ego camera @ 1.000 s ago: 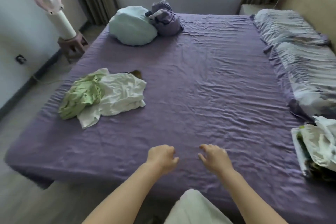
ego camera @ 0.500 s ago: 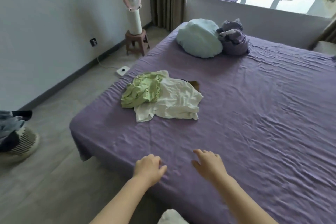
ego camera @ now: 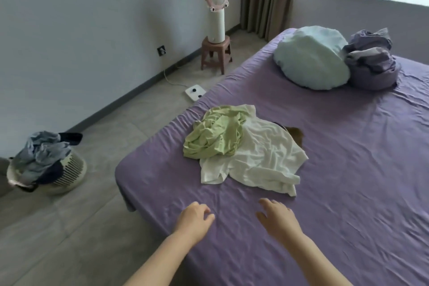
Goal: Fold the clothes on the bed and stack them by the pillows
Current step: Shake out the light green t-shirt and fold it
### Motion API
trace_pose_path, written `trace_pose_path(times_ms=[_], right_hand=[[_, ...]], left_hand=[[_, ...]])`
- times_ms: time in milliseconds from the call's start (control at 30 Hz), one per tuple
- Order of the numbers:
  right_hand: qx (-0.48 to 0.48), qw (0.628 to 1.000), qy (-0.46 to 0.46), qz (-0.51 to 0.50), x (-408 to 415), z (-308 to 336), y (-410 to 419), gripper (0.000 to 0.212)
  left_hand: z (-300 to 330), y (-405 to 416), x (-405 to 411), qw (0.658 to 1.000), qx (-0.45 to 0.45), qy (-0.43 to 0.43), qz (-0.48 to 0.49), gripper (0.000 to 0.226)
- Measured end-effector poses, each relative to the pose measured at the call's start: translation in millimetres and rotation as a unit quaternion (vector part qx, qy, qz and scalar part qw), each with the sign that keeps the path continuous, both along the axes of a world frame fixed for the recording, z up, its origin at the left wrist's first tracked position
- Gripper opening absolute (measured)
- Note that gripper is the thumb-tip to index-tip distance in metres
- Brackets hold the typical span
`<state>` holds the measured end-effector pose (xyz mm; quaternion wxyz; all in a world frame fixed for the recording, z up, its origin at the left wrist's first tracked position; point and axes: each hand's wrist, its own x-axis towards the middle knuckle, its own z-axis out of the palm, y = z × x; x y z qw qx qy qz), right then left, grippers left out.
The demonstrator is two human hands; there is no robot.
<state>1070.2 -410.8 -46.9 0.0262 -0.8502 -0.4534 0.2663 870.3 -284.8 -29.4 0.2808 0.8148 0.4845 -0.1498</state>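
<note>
A crumpled pale green garment (ego camera: 214, 133) lies on a rumpled white garment (ego camera: 260, 158) near the left side of the purple bed (ego camera: 348, 181). A brown item (ego camera: 296, 133) peeks out from behind the white one. My left hand (ego camera: 193, 218) hovers over the sheet near the bed's edge, empty, fingers loosely curled. My right hand (ego camera: 276, 218) is beside it, empty, fingers spread, just short of the white garment. A light blue pillow (ego camera: 311, 57) and a bundled purple cloth (ego camera: 371, 62) sit at the far end.
A laundry basket (ego camera: 46, 165) heaped with blue clothes stands on the floor at left. A pink fan (ego camera: 217, 4) rests on a small stool (ego camera: 216, 53) by the wall, and a white power strip (ego camera: 195, 92) lies on the floor near the bed.
The view has swung left and closer to the clothes pile; the basket has come into sight. Both hands stay low over the sheet, now nearer the white garment.
</note>
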Motion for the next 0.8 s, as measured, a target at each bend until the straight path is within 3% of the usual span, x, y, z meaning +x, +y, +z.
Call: trace_pose_path(times_ms=[133,467,800], right_hand=[[0.021,0.999,0.033,-0.022,22.8,-7.4,52.9,0.031],[-0.006,0.986,0.108,-0.129,39.3,-59.0,189.9,0.043],[0.014,0.971,0.115,-0.21,55.7,-125.0,323.8,0.051]], left_hand=[[-7.5,55.2,20.4,1.0,-0.007,-0.01,0.021,0.035],[-63.9,224.6,84.5,0.999,-0.009,-0.043,0.007,0.03],[-139.9,310.6,160.7,0.996,-0.009,-0.085,0.002,0.051]])
